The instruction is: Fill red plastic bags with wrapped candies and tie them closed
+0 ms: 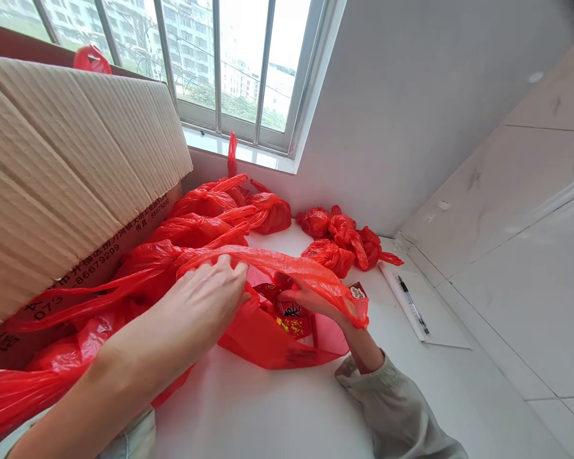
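Note:
A red plastic bag (277, 347) lies with its mouth open on the white table. My left hand (217, 287) is closed on the bag's upper left rim, its fingers curled over the plastic. Inside the mouth is my right hand (310, 298), partly covered by the bag's film. Its thumb and fingers are around a dark red packet (266, 291), though the fingertips are partly hidden. Just below them, a red packet with black characters and yellow print (294, 322) rests in the bag. Another small red packet with a white label (358, 291) shows at the bag's right edge.
A large cardboard box (81, 159) stands on the left. Several filled red bags (205, 204) lie beside it, and several knotted ones (342, 233) sit against the wall. To the right, a black pen (412, 305) lies on white paper (437, 328). A barred window (242, 70) is behind.

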{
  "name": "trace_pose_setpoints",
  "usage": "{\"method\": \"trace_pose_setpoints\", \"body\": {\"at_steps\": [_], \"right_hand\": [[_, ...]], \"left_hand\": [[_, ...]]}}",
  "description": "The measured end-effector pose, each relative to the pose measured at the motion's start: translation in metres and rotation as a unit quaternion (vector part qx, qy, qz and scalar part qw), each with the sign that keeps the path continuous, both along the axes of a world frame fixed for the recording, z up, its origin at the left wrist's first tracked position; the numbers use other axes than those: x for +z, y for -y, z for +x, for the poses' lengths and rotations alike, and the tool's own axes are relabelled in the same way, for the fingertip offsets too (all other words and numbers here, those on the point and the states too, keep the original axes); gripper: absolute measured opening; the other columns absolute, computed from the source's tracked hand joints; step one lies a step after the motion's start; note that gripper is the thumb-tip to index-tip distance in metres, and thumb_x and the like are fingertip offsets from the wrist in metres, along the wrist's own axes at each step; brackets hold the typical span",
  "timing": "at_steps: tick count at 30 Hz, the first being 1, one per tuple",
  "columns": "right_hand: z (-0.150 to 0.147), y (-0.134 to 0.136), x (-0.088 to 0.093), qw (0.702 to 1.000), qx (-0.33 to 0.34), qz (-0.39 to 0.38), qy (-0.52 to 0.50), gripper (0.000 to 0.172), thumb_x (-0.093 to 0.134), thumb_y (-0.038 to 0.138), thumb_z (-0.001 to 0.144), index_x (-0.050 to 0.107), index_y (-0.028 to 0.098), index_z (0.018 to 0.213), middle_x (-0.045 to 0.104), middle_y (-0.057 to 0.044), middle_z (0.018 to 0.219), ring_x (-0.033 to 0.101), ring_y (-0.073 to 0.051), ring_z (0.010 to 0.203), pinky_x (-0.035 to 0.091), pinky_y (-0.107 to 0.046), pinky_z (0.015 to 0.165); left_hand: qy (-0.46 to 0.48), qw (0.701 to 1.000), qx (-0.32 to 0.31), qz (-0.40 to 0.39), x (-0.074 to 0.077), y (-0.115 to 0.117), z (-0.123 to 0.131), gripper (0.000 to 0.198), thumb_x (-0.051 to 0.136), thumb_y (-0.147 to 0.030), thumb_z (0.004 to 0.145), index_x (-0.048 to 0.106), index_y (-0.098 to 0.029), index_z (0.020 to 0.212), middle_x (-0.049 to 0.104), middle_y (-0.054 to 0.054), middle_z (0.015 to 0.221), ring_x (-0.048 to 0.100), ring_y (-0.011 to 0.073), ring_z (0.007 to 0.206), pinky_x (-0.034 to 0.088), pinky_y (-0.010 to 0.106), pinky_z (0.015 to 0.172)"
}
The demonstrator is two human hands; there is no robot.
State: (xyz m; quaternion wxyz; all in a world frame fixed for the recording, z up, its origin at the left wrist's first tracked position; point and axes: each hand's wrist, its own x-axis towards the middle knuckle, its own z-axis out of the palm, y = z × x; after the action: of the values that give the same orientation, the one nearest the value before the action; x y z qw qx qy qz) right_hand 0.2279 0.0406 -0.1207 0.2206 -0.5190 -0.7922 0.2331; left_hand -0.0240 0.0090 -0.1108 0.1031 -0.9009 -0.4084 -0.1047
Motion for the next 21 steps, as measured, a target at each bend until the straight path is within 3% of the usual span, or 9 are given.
{"method": "trace_pose_setpoints", "body": {"at_steps": [3,8,13,16,21], "right_hand": [[-0.003,-0.002,-0.006,1.000,0.011,0.004,0.015,0.012,0.058,0.025,0.083,0.060,0.021,0.094,0.062,0.000,0.090,0.056,-0.018,0.085,0.046,-0.034,0.085],[-0.007,-0.001,-0.010,0.998,-0.017,0.003,0.055,0.006,0.056,0.029,0.084,0.057,0.022,0.085,0.057,0.001,0.082,0.053,-0.018,0.079,0.046,-0.034,0.081],[-0.010,0.001,-0.015,0.999,-0.026,0.002,0.037,0.013,0.049,0.022,0.089,0.060,0.026,0.095,0.063,0.000,0.090,0.057,-0.019,0.089,0.046,-0.032,0.084],[-0.015,0.002,-0.019,0.999,-0.035,0.010,0.023,0.016,0.050,0.022,0.089,0.059,0.025,0.102,0.066,-0.001,0.099,0.058,-0.020,0.092,0.046,-0.034,0.088],[-0.027,0.003,-0.006,0.999,0.033,0.036,-0.024,0.025,0.046,0.016,0.093,0.057,0.022,0.114,0.065,-0.005,0.120,0.058,-0.019,0.109,0.043,-0.033,0.099]], "left_hand": [[0.002,1.000,-0.008,-0.010,-0.006,-0.002,0.000,0.058,0.031,-0.003,0.088,0.047,-0.016,0.143,0.043,0.013,0.151,0.029,0.0323,0.145,0.019,0.052,0.120],[-0.068,0.993,0.025,-0.095,0.009,0.000,0.010,0.059,0.039,0.001,0.085,0.052,-0.019,0.139,0.045,0.011,0.151,0.032,0.0318,0.144,0.018,0.054,0.120],[-0.061,0.996,0.013,-0.067,0.006,0.002,0.006,0.058,0.035,0.003,0.086,0.054,-0.016,0.138,0.047,0.009,0.149,0.032,0.0232,0.144,0.014,0.042,0.123],[-0.054,0.996,-0.006,-0.066,0.002,0.001,0.002,0.061,0.031,0.004,0.086,0.051,-0.016,0.140,0.042,0.007,0.152,0.027,0.0210,0.146,0.007,0.041,0.124],[0.008,0.999,-0.046,-0.002,0.000,-0.002,0.001,0.062,0.029,0.003,0.086,0.046,-0.015,0.143,0.037,0.006,0.155,0.020,0.0211,0.148,0.010,0.041,0.124]]}}
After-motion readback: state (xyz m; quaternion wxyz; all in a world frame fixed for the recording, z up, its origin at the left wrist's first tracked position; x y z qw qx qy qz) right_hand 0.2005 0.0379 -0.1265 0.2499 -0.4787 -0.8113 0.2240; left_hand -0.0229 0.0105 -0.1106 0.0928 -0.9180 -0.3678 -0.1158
